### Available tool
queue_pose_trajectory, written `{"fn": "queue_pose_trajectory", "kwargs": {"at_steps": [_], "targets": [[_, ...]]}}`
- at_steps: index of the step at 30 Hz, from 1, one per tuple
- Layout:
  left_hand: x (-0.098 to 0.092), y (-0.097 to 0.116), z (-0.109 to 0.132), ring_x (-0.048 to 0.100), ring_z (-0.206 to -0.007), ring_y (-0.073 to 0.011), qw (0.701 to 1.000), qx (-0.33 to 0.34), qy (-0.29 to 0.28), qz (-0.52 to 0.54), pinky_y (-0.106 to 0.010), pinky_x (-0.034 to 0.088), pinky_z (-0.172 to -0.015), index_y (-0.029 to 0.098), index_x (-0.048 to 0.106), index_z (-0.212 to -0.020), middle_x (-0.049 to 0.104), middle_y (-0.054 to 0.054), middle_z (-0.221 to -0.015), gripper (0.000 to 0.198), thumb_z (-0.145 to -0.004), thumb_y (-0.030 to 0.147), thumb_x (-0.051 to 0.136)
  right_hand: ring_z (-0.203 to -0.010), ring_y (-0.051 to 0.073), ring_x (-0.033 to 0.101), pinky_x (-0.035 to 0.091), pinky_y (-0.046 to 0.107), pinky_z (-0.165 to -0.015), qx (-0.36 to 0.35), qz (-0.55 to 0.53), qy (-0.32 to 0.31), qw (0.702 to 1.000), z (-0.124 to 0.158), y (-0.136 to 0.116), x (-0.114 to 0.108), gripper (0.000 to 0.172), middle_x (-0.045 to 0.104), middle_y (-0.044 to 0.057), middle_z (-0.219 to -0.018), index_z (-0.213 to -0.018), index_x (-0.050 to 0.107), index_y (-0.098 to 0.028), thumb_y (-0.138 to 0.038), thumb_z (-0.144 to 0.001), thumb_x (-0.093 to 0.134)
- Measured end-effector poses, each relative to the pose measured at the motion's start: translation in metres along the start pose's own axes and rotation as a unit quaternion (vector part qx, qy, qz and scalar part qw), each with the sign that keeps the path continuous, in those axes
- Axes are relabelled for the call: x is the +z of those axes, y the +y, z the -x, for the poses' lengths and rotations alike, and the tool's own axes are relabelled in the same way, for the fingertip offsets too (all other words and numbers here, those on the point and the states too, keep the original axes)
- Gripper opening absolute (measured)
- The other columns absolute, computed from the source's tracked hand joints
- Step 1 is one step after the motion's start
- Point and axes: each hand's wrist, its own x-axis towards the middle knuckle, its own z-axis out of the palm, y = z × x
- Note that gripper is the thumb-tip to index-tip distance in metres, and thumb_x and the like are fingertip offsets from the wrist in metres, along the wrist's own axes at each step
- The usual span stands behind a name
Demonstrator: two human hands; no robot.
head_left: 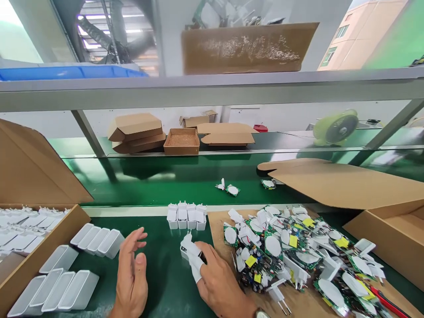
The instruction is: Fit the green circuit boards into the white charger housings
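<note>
My right hand (220, 280) is closed on a white plastic plug part (194, 256) with a dark bit near its upper end. This part is held over the green work surface, and its lower edge sits partly behind my fingers. My left hand (133, 269) is raised with its fingers apart and nothing in them. Beside it, to the left, stand rows of open white rectangular housings (77, 287). Just beyond my right hand is a tight row of filled white housings (187, 216). To the right lies a heap of circuit boards (273, 245) with white discs, yellow tape and white plug pieces.
A carton (71, 225) packed with white parts stands at the left, and an open carton (387, 234) at the right. Red-handled pliers (387, 302) lie by the heap. Loose boards (232, 190) rest farther back. A metal shelf rail (212, 90) crosses overhead; a green fan (336, 127) stands behind.
</note>
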Motion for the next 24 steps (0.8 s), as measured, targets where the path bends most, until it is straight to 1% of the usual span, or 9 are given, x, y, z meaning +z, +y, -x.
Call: {"fn": "queue_pose_trajectory", "kwargs": {"at_steps": [2,4,7,9,11,14,16,19,24], "targets": [[-0.002,-0.002,-0.001,0.064,-0.115,-0.0258,0.999,-0.024,0.017,0.012,-0.039,0.056,-0.094,0.025,0.052,-0.147,0.062,-0.011,-0.136,0.040,-0.113,0.043,0.039,-0.100,0.031,0.070,0.066,0.043,-0.082,0.005,0.015,-0.028,0.999,0.001,0.003,0.007,0.030,0.069,0.017,-0.124,-0.082,0.069,-0.018,-0.001,-0.065,0.052],[-0.002,-0.003,0.000,0.064,-0.114,-0.0261,1.000,-0.030,0.002,0.007,-0.040,0.057,-0.094,0.025,0.051,-0.147,0.062,-0.012,-0.134,0.040,-0.113,0.042,0.039,-0.104,0.031,0.070,0.065,0.043,-0.085,0.008,0.002,-0.032,0.999,0.002,0.007,0.013,0.029,0.067,0.017,-0.128,-0.083,0.070,-0.018,0.000,-0.068,0.052],[0.000,-0.004,0.004,0.065,-0.119,-0.0291,0.997,0.002,-0.076,-0.011,-0.044,0.060,-0.096,0.026,0.045,-0.153,0.060,-0.014,-0.138,0.046,-0.110,0.043,0.048,-0.115,0.033,0.068,0.062,0.047,-0.095,0.024,-0.086,0.007,0.996,0.003,0.008,0.016,0.036,0.065,0.019,-0.137,-0.103,0.074,-0.017,-0.002,-0.081,0.050],[0.004,-0.001,0.009,0.064,-0.126,-0.0339,0.989,0.041,-0.139,-0.024,-0.048,0.061,-0.098,0.026,0.039,-0.157,0.056,-0.017,-0.146,0.068,-0.100,0.048,0.068,-0.119,0.032,0.067,0.060,0.047,-0.100,0.088,-0.221,0.033,0.971,0.000,0.003,0.017,0.036,0.066,0.017,-0.138,-0.121,0.072,-0.020,-0.011,-0.093,0.052],[0.011,0.003,0.013,0.062,-0.131,-0.0376,0.980,0.082,-0.179,-0.023,-0.050,0.061,-0.101,0.026,0.036,-0.160,0.054,-0.018,-0.150,0.087,-0.089,0.045,0.082,-0.115,0.029,0.069,0.061,0.044,-0.096,0.194,-0.407,0.035,0.892,-0.005,-0.005,0.019,0.030,0.071,0.014,-0.130,-0.127,0.071,-0.024,-0.028,-0.099,0.059],[0.020,0.012,0.016,0.063,-0.130,-0.0352,0.975,0.130,-0.178,0.012,-0.051,0.060,-0.104,0.026,0.037,-0.159,0.059,-0.018,-0.144,0.076,-0.094,0.029,0.076,-0.098,0.028,0.074,0.063,0.040,-0.084,0.316,-0.632,0.019,0.707,-0.010,-0.019,0.024,0.036,0.078,0.009,-0.109,-0.115,0.075,-0.024,-0.052,-0.092,0.075],[0.023,0.016,0.015,0.065,-0.123,-0.0320,0.977,0.139,-0.158,0.037,-0.049,0.061,-0.102,0.026,0.039,-0.158,0.063,-0.016,-0.137,0.069,-0.097,0.023,0.070,-0.086,0.026,0.075,0.062,0.041,-0.082,0.346,-0.699,0.007,0.626,-0.012,-0.027,0.027,0.044,0.078,0.006,-0.097,-0.108,0.077,-0.024,-0.060,-0.084,0.081],[0.024,0.018,0.012,0.066,-0.115,-0.0300,0.981,0.129,-0.132,0.058,-0.047,0.063,-0.095,0.026,0.039,-0.158,0.066,-0.015,-0.132,0.067,-0.099,0.028,0.070,-0.074,0.023,0.073,0.060,0.040,-0.077,0.364,-0.728,-0.004,0.582,-0.013,-0.034,0.029,0.050,0.078,0.004,-0.086,-0.106,0.078,-0.022,-0.063,-0.078,0.086],[0.023,0.016,0.013,0.066,-0.113,-0.0290,0.983,0.124,-0.125,0.057,-0.046,0.063,-0.094,0.027,0.038,-0.159,0.067,-0.014,-0.131,0.069,-0.099,0.032,0.071,-0.077,0.021,0.073,0.059,0.034,-0.074,0.371,-0.727,-0.010,0.578,-0.015,-0.037,0.026,0.052,0.079,0.007,-0.089,-0.111,0.077,-0.020,-0.061,-0.080,0.085]]}}
